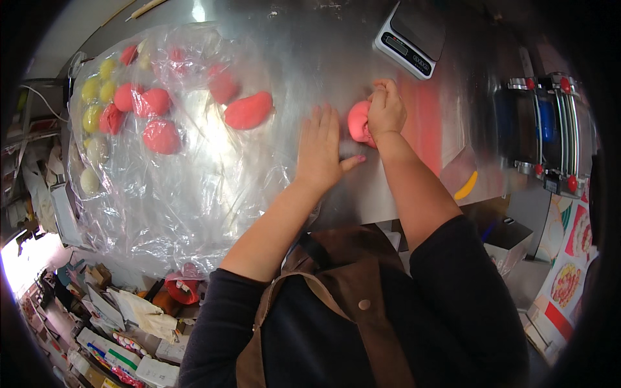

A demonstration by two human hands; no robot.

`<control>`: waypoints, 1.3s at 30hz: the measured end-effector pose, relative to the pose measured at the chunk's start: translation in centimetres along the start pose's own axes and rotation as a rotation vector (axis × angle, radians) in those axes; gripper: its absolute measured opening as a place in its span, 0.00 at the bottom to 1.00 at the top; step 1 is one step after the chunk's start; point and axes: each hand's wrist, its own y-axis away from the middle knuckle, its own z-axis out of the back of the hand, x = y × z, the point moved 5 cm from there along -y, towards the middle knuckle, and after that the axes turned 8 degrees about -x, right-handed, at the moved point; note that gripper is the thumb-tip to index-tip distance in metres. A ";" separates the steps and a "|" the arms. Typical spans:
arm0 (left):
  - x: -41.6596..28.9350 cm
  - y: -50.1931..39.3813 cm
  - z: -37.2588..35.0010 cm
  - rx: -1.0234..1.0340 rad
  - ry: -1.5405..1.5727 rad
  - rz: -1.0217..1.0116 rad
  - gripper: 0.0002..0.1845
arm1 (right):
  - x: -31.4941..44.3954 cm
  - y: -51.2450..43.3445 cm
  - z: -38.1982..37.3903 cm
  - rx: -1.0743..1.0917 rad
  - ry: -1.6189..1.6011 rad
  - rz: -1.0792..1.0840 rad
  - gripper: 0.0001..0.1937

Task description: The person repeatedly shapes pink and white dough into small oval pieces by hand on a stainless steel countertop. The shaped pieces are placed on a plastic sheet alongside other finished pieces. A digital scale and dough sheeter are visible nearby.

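Observation:
Against the metal tabletop (pixel 335 199), my right hand (pixel 388 110) grips a folded lump of pink dough (pixel 358 121), its fingers curled over the right side. Part of the lump is hidden under that hand. To the left of it, my left hand (pixel 318 153) lies flat and holds nothing, thumb spread toward the dough. Further left, a smooth oblong pink dough piece (pixel 248 111) rests by a clear plastic sheet (pixel 204 194). Several pink dough balls (pixel 161 137) and yellow-green ones (pixel 91 119) lie under the sheet.
A digital scale (pixel 407 48) stands at the back right. Near the front edge lies a dough scraper with a yellow handle (pixel 465 186). A metal roller machine (pixel 546 126) sits at the table's right end. Cluttered boxes (pixel 111 349) are at lower left.

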 end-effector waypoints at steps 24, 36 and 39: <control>-1.0 -0.8 0.2 0.206 0.402 0.075 0.32 | 4.1 4.6 2.3 0.173 -0.100 0.238 0.14; -0.6 1.7 -1.6 -0.056 -0.043 0.197 0.50 | 0.8 -1.0 -2.8 0.174 -0.280 -0.067 0.16; -1.2 -1.5 -2.7 -0.149 0.152 0.292 0.48 | 0.2 -2.7 -4.3 0.252 -0.457 -0.361 0.18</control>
